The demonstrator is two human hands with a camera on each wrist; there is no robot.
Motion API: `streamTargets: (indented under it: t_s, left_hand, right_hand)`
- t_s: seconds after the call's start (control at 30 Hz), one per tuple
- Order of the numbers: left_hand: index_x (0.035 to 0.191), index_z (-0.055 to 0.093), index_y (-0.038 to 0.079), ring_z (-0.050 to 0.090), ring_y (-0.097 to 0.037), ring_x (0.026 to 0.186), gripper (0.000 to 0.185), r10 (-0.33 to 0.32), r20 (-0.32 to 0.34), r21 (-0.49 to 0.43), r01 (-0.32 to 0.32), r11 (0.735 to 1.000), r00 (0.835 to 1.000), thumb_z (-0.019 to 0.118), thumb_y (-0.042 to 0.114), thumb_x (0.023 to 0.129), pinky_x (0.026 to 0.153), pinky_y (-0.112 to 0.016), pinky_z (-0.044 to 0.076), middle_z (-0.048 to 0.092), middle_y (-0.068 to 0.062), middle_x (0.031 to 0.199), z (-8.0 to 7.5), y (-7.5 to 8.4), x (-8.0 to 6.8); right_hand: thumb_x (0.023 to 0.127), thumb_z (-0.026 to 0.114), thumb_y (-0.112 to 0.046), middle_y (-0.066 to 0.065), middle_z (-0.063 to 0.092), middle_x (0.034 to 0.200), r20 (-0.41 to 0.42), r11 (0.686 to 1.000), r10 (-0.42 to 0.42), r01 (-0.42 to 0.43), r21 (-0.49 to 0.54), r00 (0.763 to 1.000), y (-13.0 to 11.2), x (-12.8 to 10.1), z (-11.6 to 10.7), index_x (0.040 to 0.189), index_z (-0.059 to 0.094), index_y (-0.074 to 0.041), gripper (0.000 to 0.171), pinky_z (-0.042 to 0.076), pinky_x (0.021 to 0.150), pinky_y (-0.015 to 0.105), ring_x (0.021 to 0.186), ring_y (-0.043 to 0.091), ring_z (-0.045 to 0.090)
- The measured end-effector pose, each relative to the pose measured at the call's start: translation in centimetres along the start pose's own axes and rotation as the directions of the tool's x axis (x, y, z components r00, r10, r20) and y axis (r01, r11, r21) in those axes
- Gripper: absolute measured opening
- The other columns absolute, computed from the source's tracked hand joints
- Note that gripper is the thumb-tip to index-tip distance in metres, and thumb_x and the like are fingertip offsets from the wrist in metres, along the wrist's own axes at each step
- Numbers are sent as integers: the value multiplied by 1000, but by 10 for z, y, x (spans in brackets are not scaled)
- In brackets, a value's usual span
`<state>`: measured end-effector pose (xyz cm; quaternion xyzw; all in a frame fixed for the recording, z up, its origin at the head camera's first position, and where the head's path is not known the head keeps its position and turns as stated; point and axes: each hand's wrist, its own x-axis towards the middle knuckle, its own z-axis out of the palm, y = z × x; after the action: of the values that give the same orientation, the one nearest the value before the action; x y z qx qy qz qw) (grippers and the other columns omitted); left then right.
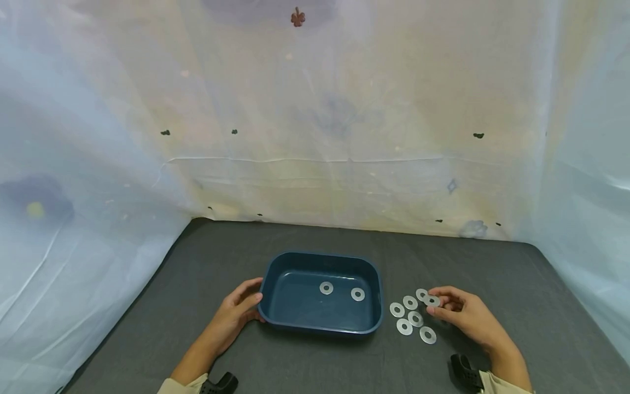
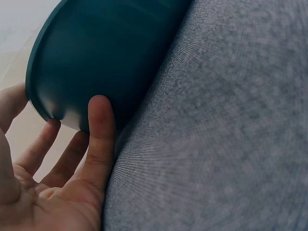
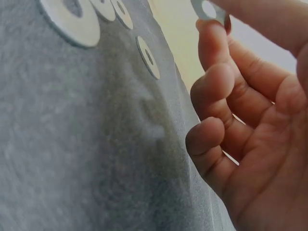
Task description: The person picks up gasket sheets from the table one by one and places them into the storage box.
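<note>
A dark blue rectangular tub (image 1: 320, 326) stands on the grey cloth, with two flat metal washers on its floor, a left washer (image 1: 326, 288) and a right washer (image 1: 357, 294). My left hand (image 1: 233, 314) rests against the tub's left end. In the left wrist view, its extended fingers (image 2: 101, 120) touch the outer wall and rim. To the right of the tub, my right hand (image 1: 465, 317) pinches one washer (image 1: 432, 301) between thumb and index finger, raised over the cloth. That held washer (image 3: 208, 8) shows at the top of the right wrist view, partly hidden by a finger.
Several loose washers (image 1: 415, 319) lie grouped on the cloth between the tub and my right hand. Pale printed sheeting (image 1: 344, 126) rises behind the grey tabletop (image 1: 236, 241) and along both sides.
</note>
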<state>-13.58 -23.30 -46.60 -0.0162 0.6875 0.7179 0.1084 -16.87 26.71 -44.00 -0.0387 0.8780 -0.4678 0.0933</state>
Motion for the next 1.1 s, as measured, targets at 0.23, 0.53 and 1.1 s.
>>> streamTargets:
  t_s: [0.23, 0.53, 1.1]
  left_hand:
    - [150, 36, 7, 60, -15, 103, 52, 9, 0, 0, -9, 1000, 1000, 53, 25, 104, 80, -38, 57, 44, -5, 141, 2, 1, 0]
    - [148, 39, 7, 61, -15, 102, 51, 1, -19, -14, -1, 1000, 1000, 55, 25, 103, 79, -37, 57, 45, -8, 141, 5, 2, 0]
    - [149, 36, 7, 58, -15, 104, 52, 5, -6, 5, -5, 1000, 1000, 53, 26, 104, 79, -37, 57, 44, -7, 141, 2, 2, -1]
  right_hand:
    - [88, 77, -30, 3, 60, 88, -15, 1000, -14, 15, 6, 1000, -5, -1, -1, 125, 63, -5, 47, 45, 60, 27, 68, 11, 55]
    - [88, 77, -31, 1, 58, 86, -34, 999, -35, 35, -9, 999, -9, -2, 0, 123, 65, -6, 45, 43, 58, 28, 66, 10, 53]
    - [89, 75, -32, 3, 60, 89, -37, 998, -59, 59, 20, 998, -12, -2, 1, 126, 63, -5, 47, 45, 61, 28, 68, 12, 55]
